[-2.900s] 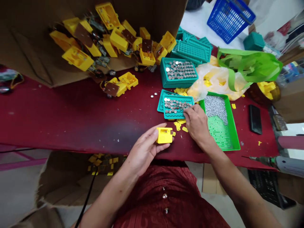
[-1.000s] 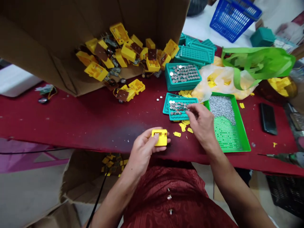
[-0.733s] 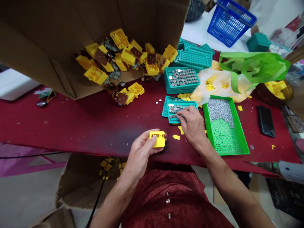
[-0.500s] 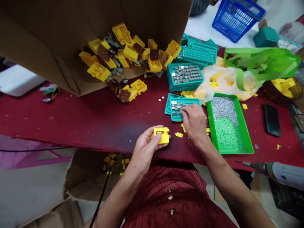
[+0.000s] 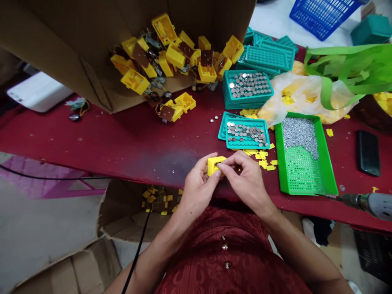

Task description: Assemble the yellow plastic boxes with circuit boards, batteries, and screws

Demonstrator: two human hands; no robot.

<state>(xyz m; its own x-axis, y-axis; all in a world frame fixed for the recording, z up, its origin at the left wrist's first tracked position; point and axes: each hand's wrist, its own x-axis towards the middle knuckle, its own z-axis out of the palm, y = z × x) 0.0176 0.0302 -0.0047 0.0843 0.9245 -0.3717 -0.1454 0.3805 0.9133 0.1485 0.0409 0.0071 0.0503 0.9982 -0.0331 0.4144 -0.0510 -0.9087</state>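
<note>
My left hand is closed around a small yellow plastic case, its opening turned up and to the right. With thumb and forefinger pinched together, my right hand reaches into that opening. A button cell appears to be between those fingertips, mostly hidden by them. Just beyond the hands lies a teal tray of button cells, on top of another teal tray. Loose yellow plastic covers are scattered beside my right hand.
A green tray of small metal screws stands at right, near a power screwdriver and a black phone. Stacked teal trays and a plastic bag sit behind. A large carton spills yellow wired cases.
My right hand has left the teal tray and come to the yellow case in my left hand. The case has turned in my left hand. The view has shifted slightly.
</note>
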